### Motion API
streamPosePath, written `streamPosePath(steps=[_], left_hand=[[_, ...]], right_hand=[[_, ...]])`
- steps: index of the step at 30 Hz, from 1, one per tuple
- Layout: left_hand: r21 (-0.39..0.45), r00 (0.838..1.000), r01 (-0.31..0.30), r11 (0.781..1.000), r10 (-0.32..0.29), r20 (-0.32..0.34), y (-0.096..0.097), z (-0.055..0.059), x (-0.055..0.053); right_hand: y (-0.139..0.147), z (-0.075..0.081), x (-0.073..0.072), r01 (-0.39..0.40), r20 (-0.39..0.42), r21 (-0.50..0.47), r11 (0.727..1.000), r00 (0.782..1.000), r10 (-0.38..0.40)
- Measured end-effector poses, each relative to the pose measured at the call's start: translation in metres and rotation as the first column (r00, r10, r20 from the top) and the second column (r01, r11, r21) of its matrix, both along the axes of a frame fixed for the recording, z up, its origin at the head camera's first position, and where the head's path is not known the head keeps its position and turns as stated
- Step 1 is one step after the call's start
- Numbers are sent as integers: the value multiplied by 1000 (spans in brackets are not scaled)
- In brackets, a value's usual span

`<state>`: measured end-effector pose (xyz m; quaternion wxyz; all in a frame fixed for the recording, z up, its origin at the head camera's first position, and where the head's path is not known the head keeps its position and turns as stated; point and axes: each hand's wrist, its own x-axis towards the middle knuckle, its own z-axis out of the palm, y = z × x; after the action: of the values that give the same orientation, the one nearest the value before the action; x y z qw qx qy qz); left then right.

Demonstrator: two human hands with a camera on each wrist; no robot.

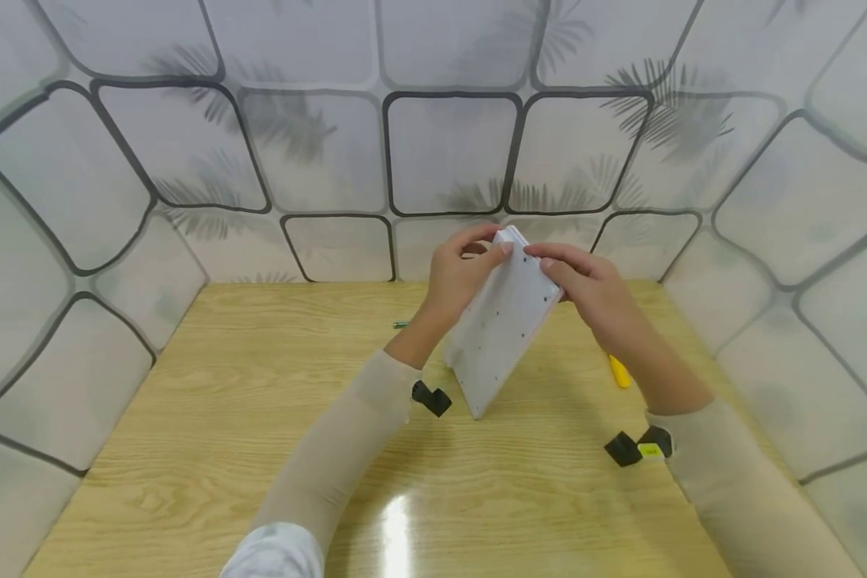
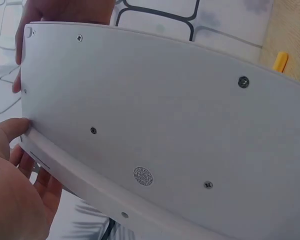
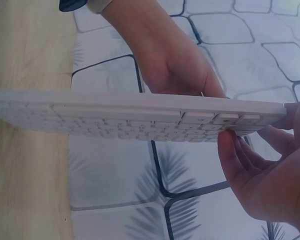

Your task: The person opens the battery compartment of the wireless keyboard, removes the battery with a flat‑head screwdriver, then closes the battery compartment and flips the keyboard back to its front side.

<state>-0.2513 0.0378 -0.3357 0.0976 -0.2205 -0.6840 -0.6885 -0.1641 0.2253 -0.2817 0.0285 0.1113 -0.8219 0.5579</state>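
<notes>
A white keyboard (image 1: 506, 321) stands steeply tilted, its screw-dotted underside facing the head camera. My left hand (image 1: 462, 269) grips the upper end at its left corner, thumb on the underside. On the right corner of that same end, my right hand (image 1: 585, 285) pinches the edge with thumb and fingers. The right wrist view shows the rows of keys (image 3: 140, 125) on the far face, with right fingertips (image 3: 227, 137) against them. In the left wrist view, a round sticker (image 2: 143, 176) and several screws mark the underside. Whether the lower end touches the table cannot be told.
The wood-grain table (image 1: 260, 385) has patterned fabric walls (image 1: 448, 152) at its back and sides. A yellow handle-like object (image 1: 619, 372) lies right of the keyboard, partly behind the right forearm. A small green cylinder (image 1: 400, 324) lies beside the left wrist.
</notes>
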Motion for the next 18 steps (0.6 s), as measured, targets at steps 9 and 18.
streamPosePath(steps=[9,18], left_hand=[[97,1000,-3,995,0,31,-2,0,3],[60,997,64,996,-66,39,-15,1,5]], right_hand=[[-9,11,5,-15,-46,95,995,999,19],[-18,3,6,-5,-52,45,999,999,7]])
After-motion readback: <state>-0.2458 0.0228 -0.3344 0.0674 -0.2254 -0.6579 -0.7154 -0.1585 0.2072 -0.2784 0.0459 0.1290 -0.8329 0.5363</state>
